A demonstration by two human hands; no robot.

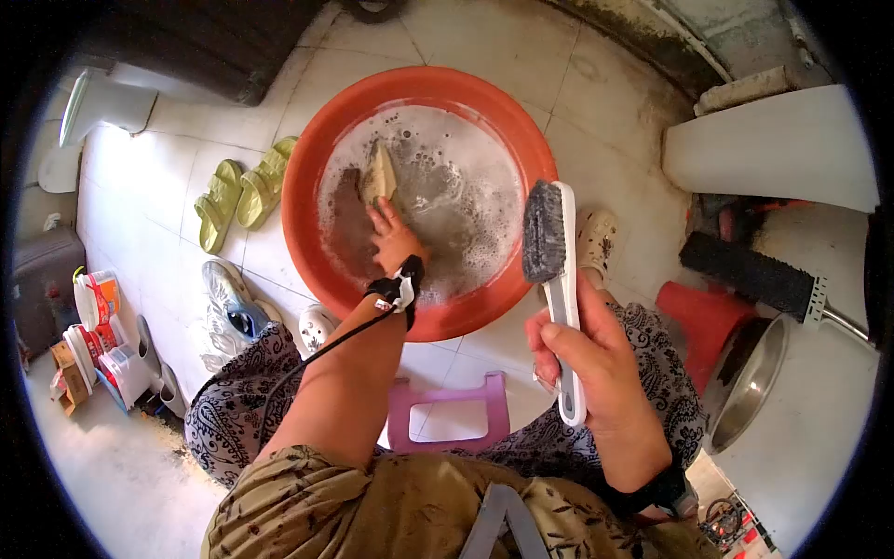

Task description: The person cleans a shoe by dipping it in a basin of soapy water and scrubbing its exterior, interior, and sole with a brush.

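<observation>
Far left, green sandals (217,207) sit on the tiles (172,191), sneakers (226,289) just beyond. Into the orange tub (307,252): the water's already foamy, and a pale, shoe-like thing (378,175) lies partly under the suds, in by the left side. It's just ahead of the left hand (399,250), whose fingertips reach its near end; gripping or merely touching, I can't tell. And on the right, the right hand (603,368) has the brush (560,293) firmly by its handle, bristles up, well apart from that thing. So, soaking under way, by the look of it; no bristles on it, and suds unrinsed.
</observation>
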